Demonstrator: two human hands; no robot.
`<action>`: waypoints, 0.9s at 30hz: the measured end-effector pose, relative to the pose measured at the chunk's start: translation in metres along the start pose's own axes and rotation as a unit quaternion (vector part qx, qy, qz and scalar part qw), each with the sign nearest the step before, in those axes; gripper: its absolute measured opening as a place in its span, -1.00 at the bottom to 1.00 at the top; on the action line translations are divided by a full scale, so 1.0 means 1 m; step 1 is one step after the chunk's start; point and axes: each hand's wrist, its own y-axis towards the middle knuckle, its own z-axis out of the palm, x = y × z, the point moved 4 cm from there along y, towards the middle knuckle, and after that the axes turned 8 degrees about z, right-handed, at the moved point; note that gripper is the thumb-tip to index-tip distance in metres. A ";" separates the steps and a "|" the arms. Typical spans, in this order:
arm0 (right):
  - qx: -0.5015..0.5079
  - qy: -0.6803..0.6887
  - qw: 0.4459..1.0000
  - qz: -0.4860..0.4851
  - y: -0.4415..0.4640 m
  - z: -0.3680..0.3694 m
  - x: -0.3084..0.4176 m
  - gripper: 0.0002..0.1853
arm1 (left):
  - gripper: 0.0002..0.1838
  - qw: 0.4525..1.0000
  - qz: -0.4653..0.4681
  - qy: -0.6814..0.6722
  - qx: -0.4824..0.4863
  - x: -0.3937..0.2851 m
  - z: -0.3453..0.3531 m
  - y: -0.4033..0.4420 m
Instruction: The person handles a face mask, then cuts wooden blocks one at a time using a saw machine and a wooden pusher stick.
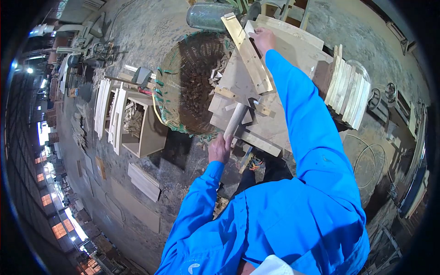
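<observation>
My left hand (220, 149) is closed around the near end of a short pale wooden bar (235, 121), which lies slanting over the near edge of a wooden work board (293, 59). At the far side of the board, my right hand (264, 40) grips the end of a wooden strip (250, 28); its fingertips are partly hidden. Beside that strip runs a longer yellowish wooden rail (247, 55) with dark holes along it. Small crossed wood pieces (263, 110) sit near the far end of the bar.
Left of the board stands a large wicker basket (167, 91) with wood offcuts inside. A stack of pale slats (350, 94) is at the right. An open wooden box (153, 130) stands on the floor at left, and a green cylinder (206, 16) lies behind the basket.
</observation>
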 end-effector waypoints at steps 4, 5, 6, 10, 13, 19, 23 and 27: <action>-0.083 -0.090 0.991 -0.046 -0.024 -0.022 0.005 -0.65 | -0.43 1.000 -0.002 -0.005 0.008 0.007 -0.003 -0.013; -0.059 -0.099 0.990 -0.080 -0.034 -0.028 0.006 -0.64 | -0.44 1.000 -0.001 -0.015 0.001 0.009 -0.005 -0.019; -0.036 -0.109 0.987 -0.113 -0.046 -0.034 0.009 -0.63 | -0.46 1.000 0.002 -0.025 -0.006 0.011 -0.006 -0.024; 0.061 -0.135 0.976 -0.157 -0.087 -0.038 0.024 -0.64 | -0.48 0.999 0.027 -0.027 -0.029 0.022 -0.007 -0.042; -0.009 -0.058 0.994 -0.092 -0.092 -0.032 0.000 -0.61 | -0.49 0.999 0.030 -0.004 -0.025 0.034 -0.006 -0.056; 0.071 -0.105 0.991 0.034 -0.106 -0.016 -0.007 -0.68 | -0.48 0.999 0.024 -0.007 -0.022 0.048 -0.007 -0.081; 0.076 -0.070 0.992 0.069 -0.102 0.005 -0.008 -0.74 | -0.49 1.000 0.005 0.001 0.004 0.055 -0.007 -0.092; 0.060 -0.016 0.994 0.093 -0.094 0.026 -0.007 -0.76 | -0.51 1.000 0.021 -0.008 -0.005 0.062 -0.008 -0.102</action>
